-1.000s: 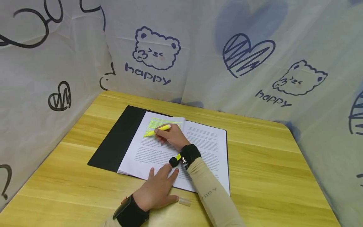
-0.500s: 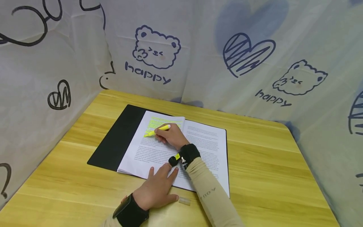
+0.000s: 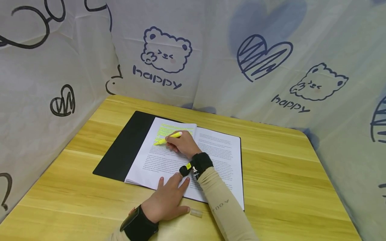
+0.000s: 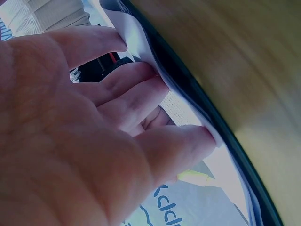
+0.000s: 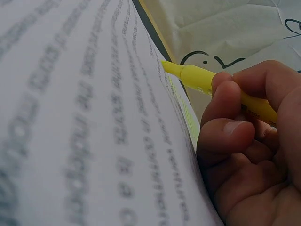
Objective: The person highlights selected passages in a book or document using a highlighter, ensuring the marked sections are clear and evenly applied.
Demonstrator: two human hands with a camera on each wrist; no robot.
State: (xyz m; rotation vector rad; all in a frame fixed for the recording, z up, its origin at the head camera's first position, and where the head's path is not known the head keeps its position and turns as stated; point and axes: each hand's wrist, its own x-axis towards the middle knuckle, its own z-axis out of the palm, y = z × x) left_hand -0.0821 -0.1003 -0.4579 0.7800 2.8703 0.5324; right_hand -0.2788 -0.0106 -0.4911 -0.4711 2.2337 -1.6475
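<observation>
My right hand (image 3: 182,144) pinches a yellow highlighter (image 3: 169,137) between thumb and fingers. Its tip meets the left page of an open stapled-looking stack of printed pages (image 3: 156,174), just under several lines marked yellow. In the right wrist view the highlighter (image 5: 197,76) slants to the page surface, with the fingers curled round its barrel. My left hand (image 3: 166,202) lies with spread fingers on the lower edge of the pages, thumb on the table. Seen from the left wrist, the fingertips (image 4: 207,136) press on the paper edge.
The pages lie in a black folder (image 3: 120,150) whose cover is opened to the left. A small translucent cap (image 3: 196,213) lies by the left thumb on the wooden table (image 3: 286,180). Cloth walls (image 3: 217,60) with printed drawings stand behind and at both sides.
The highlighter tip has shifted very slightly to the right along the line. My left hand stays in place on the pages.
</observation>
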